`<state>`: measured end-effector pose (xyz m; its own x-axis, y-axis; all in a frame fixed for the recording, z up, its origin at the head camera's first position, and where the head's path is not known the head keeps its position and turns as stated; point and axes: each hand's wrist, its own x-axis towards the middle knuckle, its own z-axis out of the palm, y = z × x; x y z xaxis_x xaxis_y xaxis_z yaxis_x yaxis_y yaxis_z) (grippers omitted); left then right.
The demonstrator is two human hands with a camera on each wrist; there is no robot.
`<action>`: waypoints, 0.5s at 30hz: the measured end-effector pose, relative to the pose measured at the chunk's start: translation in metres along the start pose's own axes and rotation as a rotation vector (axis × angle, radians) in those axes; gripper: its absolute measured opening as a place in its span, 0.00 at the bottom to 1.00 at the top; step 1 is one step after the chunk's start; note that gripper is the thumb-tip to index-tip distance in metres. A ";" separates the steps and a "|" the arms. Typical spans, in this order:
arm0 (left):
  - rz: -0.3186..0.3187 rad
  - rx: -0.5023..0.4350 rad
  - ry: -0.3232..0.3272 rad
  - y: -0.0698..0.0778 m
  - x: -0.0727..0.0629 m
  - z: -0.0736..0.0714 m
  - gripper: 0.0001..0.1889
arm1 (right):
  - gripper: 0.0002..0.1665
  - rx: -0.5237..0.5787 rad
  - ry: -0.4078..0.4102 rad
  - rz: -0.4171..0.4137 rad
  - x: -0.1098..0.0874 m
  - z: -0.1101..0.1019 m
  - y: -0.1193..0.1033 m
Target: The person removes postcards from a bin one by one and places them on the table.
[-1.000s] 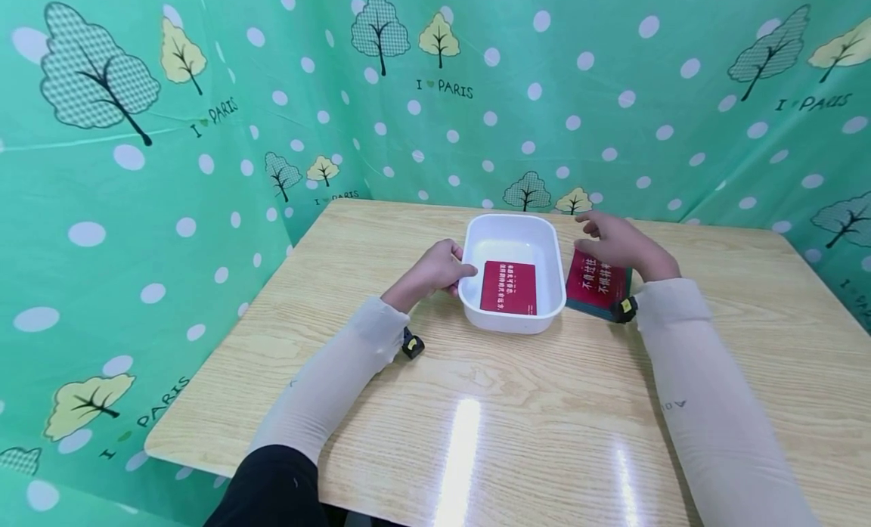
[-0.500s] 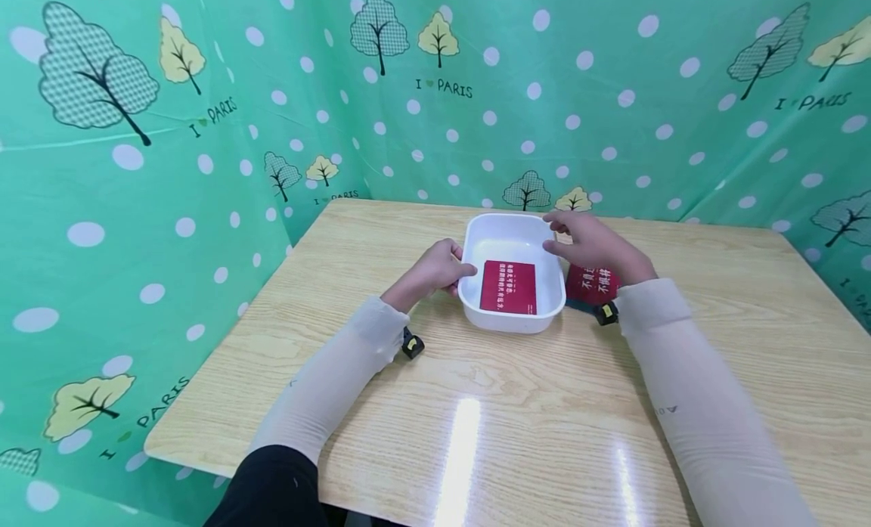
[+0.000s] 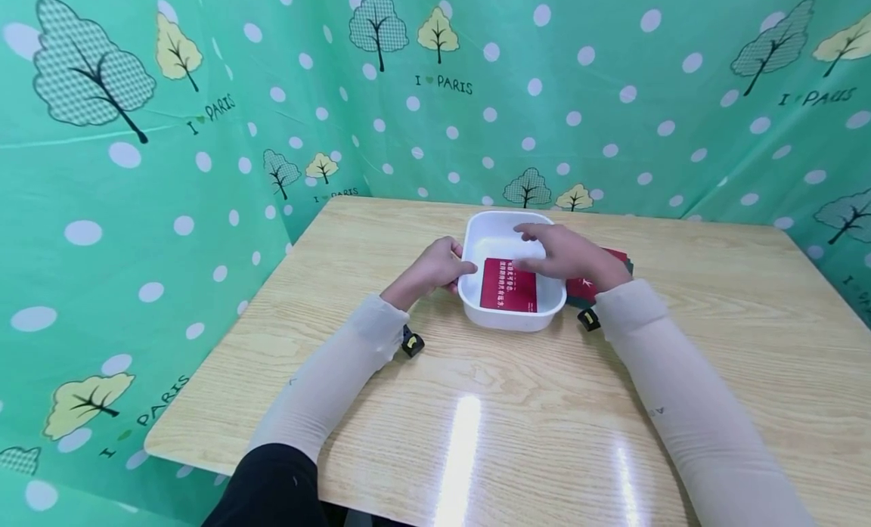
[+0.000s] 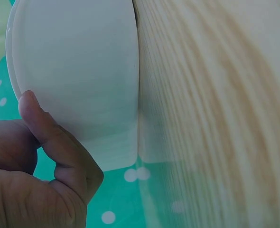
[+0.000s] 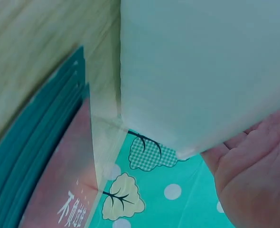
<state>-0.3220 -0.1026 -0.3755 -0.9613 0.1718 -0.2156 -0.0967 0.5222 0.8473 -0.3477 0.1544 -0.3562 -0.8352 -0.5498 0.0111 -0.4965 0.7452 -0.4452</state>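
Note:
A white plastic tub (image 3: 506, 320) stands upright on the table, with a red card bearing white writing (image 3: 503, 289) lying flat inside. My left hand (image 3: 438, 266) grips the tub's left rim; the left wrist view shows thumb and fingers pinching the edge of the tub wall (image 4: 83, 71). Over the tub's right side hovers my right hand (image 3: 561, 251), its fingers loosely extended and nothing visible between them. In the right wrist view its palm (image 5: 258, 175) appears beyond the tub's outer wall (image 5: 197, 61). Under the right wrist lies a stack of red cards (image 3: 583, 289), partly hidden.
The stack shows teal edges (image 5: 35, 156) and sits close to the tub's right side. Light wood tabletop (image 3: 381, 429) extends around the tub. A green curtain printed with trees and dots (image 3: 599, 81) hangs behind and to the left of the table.
My right hand has moved left from above the card stack to over the tub. The left hand, the tub and the card inside have stayed in place.

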 end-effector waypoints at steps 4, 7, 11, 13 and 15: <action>0.000 -0.003 -0.009 0.001 0.000 -0.001 0.14 | 0.48 -0.027 -0.041 0.014 0.003 0.003 -0.001; 0.001 -0.007 -0.014 0.000 0.000 -0.002 0.14 | 0.49 -0.038 -0.082 0.028 0.004 0.006 -0.001; 0.002 -0.003 -0.015 0.000 0.001 -0.002 0.14 | 0.55 -0.065 -0.138 0.066 0.004 0.010 -0.004; 0.000 0.003 -0.012 0.000 0.001 -0.002 0.15 | 0.58 -0.090 -0.153 0.087 0.004 0.012 -0.006; -0.002 0.006 -0.013 0.000 0.000 -0.002 0.15 | 0.59 -0.114 -0.159 0.105 0.003 0.013 -0.008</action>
<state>-0.3227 -0.1037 -0.3745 -0.9577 0.1814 -0.2236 -0.0972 0.5273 0.8441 -0.3436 0.1418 -0.3646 -0.8405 -0.5126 -0.1753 -0.4398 0.8346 -0.3318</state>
